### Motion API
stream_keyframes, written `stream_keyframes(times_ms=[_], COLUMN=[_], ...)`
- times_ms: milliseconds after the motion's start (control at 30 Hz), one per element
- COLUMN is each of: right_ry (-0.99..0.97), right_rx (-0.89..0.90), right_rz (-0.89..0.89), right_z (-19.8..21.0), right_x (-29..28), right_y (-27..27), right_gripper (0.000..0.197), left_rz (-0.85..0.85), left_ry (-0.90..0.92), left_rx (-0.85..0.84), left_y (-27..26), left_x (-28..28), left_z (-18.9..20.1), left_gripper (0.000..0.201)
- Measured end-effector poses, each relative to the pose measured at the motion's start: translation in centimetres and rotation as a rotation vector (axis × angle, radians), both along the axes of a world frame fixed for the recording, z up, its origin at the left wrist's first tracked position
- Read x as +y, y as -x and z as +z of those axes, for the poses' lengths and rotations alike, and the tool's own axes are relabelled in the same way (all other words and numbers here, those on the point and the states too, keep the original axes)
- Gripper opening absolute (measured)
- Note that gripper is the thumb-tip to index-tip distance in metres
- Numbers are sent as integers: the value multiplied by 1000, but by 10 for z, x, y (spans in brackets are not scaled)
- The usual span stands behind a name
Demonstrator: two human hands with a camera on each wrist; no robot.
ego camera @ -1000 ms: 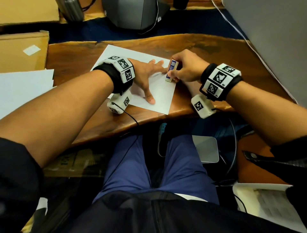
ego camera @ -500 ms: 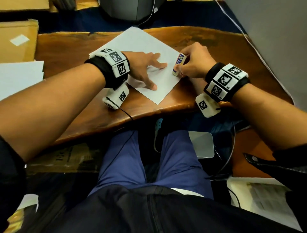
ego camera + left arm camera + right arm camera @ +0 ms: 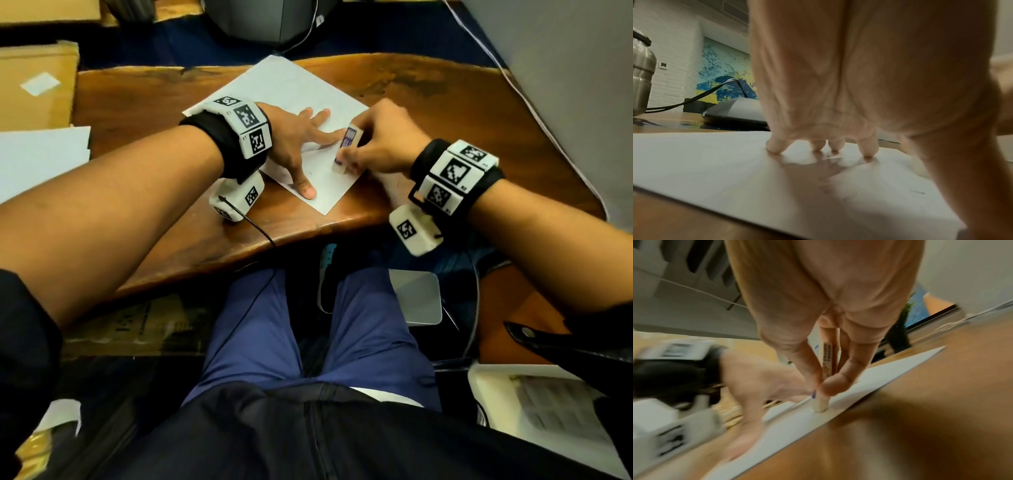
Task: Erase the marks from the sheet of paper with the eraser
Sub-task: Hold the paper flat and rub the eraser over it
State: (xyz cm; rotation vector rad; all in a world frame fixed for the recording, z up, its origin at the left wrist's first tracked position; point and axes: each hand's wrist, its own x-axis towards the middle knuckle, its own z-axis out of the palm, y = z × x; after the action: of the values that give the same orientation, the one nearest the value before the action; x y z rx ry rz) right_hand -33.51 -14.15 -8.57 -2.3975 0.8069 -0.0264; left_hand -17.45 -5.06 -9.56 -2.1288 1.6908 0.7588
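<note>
Though blurred, eraser point(image 3: 821, 404) pinched in right fingers point(image 3: 835, 382); left hand point(image 3: 291, 147) flat, marks point(image 3: 917, 192) faint.

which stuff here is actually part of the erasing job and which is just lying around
In use:
- sheet of paper
- eraser, gripped by the right hand
- left hand, pressing the sheet flat

Lying about:
- steel bottle
- loose papers
- cardboard box
- grey device

Bare desk point(image 3: 445, 113) lies open from 12 to 3 o'clock of the sheet point(image 3: 291, 92). At 9 o'clock the left hand point(image 3: 294, 150) spreads flat, blocking that side. A grey device point(image 3: 274, 17) stands beyond at 12.
</note>
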Motion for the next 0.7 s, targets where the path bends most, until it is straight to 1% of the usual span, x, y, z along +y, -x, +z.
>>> stream_keyframes(times_ms=[67, 133, 200, 233, 300, 333, 367, 433, 500, 567, 633, 700], right_ry=[1, 57, 112, 107, 37, -17, -84, -176, -180, -86, 30, 25], right_rx=[-37, -45, -46, -44, -30, -18, -11, -8, -44, -46, -41, -35], right_rz=[-101, -113, -54, 0, 98, 102, 69, -65, -223, -320, -301, -192], right_z=[2, 3, -3, -5, -9, -8, -7, -3, 3, 6, 5, 2], right_x=[-15, -11, 6, 17, 33, 31, 24, 0, -25, -40, -38, -15], right_y=[-3, -4, -2, 0, 4, 6, 6, 4, 1, -2, -3, -1], right_gripper=[32, 28, 23, 23, 19, 17, 18, 21, 22, 26, 28, 23], left_rz=[-15, -20, -9, -8, -18, -24, -23, -21, -39, -50, -50, -38], left_ry=[2, 6, 10, 12, 8, 5, 4, 6, 11, 9, 9, 4], left_rx=[-6, -8, 10, 24, 45, 44, 36, 14, -7, -16, -18, -6], left_y=[0, -2, -4, -5, -5, -4, -3, -1, -2, -4, -3, -2], left_x=[0, -1, -1, -1, 1, 0, 0, 0, 0, 0, -1, 0], left_z=[-1, -3, -4, -5, -4, -4, -3, -2, -3, -5, -6, -4], left_gripper=[127, 129, 129, 129, 130, 130, 129, 128, 130, 131, 131, 130])
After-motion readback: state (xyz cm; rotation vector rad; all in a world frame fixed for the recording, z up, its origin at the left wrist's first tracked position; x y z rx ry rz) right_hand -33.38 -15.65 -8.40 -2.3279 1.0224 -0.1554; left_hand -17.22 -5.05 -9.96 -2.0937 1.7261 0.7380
